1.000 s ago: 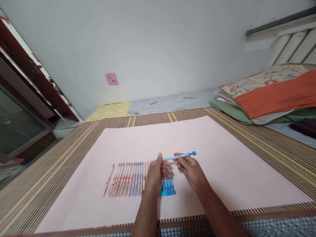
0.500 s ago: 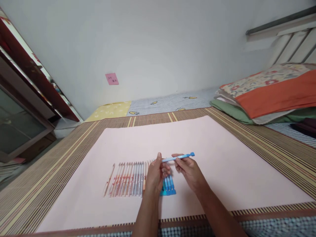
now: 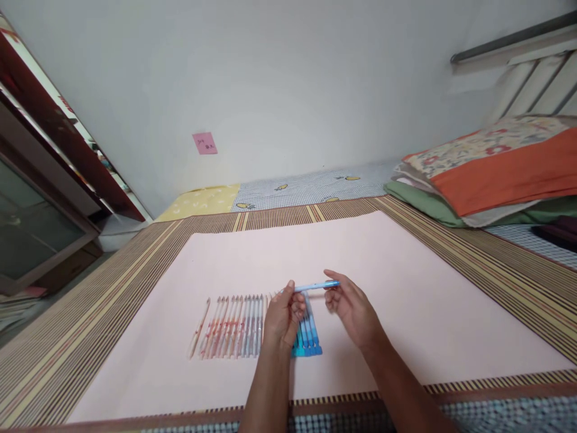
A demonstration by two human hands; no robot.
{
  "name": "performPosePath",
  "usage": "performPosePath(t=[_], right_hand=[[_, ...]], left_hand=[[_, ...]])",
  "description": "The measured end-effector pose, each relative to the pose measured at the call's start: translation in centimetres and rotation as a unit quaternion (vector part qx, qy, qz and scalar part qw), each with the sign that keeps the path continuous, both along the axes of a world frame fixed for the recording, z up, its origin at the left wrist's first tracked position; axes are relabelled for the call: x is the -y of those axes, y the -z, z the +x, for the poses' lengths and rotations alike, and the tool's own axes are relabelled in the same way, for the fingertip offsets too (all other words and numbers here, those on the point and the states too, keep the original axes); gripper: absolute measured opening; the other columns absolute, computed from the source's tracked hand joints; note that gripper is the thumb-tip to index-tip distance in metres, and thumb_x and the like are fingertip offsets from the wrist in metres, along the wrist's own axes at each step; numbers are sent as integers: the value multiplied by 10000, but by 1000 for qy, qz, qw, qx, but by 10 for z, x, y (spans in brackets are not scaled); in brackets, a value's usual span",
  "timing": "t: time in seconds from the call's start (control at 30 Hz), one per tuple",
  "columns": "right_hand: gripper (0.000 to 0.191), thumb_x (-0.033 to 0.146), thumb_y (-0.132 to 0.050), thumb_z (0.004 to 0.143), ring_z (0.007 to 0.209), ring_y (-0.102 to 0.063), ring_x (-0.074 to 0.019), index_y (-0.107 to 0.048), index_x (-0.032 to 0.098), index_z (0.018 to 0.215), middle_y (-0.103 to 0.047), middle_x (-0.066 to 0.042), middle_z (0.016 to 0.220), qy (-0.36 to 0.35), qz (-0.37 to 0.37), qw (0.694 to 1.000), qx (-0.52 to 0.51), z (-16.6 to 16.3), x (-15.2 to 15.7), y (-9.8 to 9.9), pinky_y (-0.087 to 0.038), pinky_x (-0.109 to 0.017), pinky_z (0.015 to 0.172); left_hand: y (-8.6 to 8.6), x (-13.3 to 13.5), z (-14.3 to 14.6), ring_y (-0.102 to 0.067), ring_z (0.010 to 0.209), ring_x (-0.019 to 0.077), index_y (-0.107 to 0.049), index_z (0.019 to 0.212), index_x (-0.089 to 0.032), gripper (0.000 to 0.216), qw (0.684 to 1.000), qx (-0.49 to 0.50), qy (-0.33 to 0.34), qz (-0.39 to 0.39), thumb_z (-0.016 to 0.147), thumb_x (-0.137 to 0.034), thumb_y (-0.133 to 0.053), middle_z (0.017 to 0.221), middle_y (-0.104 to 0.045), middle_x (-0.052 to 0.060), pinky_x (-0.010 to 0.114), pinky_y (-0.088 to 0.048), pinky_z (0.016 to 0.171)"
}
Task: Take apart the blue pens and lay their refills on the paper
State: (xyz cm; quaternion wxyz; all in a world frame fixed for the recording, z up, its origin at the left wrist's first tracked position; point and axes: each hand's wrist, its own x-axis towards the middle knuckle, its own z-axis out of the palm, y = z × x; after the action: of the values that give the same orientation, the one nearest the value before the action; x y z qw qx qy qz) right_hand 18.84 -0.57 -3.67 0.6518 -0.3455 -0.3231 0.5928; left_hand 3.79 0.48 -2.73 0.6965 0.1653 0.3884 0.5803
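A light blue pen is held nearly level above the pink sheet. My left hand is closed on its left end, thumb on top. At the darker blue end, my right hand grips between thumb and fingers, and the fingers hide the tip of that end. Beneath and beside my left hand lie several blue pens, partly covered by it. To the left, a row of several pale pens in pinkish, orange and grey tones lies side by side, with one pen a little apart.
The large pink sheet lies on a striped mat. Folded bedding with an orange and floral cover is piled at the right. A pink note is stuck on the wall behind. A glass-fronted cabinet stands at the far left.
My right hand has shifted slightly right along the pen to its blue end, which the fingers now cover. My left hand stays almost in place.
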Motion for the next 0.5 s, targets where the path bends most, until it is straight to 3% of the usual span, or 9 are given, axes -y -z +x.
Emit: performPosePath(t=[0.23, 0.4, 0.5], right_hand=[[360, 506, -804, 743, 585, -504, -125, -751, 175, 876, -632, -30, 697, 18, -33, 996, 78, 4, -3, 3, -376, -265, 514], [375, 519, -817, 711, 582, -521, -136, -749, 181, 859, -671, -48, 707, 25, -33, 994, 106, 2, -3, 3, -382, -279, 520], [376, 510, -825, 695, 574, -517, -138, -748, 182, 860, -670, -43, 691, 33, -34, 992, 116, 4, -4, 5, -386, -285, 526]], left_hand=[[-5, 0, 0, -549, 393, 69, -592, 704, -123, 373, 999, -27, -28, -16, 732, -392, -848, 538, -644, 18, 136, -377, 362], [-4, 0, 0, -615, 482, 80, -653, 781, -98, 227, 1000, 16, -24, 4, 731, -211, -843, 613, -692, 39, 142, -477, 456], [-4, -2, -1, -607, 467, 80, -640, 733, -99, 202, 999, 16, -37, -9, 748, -185, -822, 596, -683, 39, 143, -467, 436]])
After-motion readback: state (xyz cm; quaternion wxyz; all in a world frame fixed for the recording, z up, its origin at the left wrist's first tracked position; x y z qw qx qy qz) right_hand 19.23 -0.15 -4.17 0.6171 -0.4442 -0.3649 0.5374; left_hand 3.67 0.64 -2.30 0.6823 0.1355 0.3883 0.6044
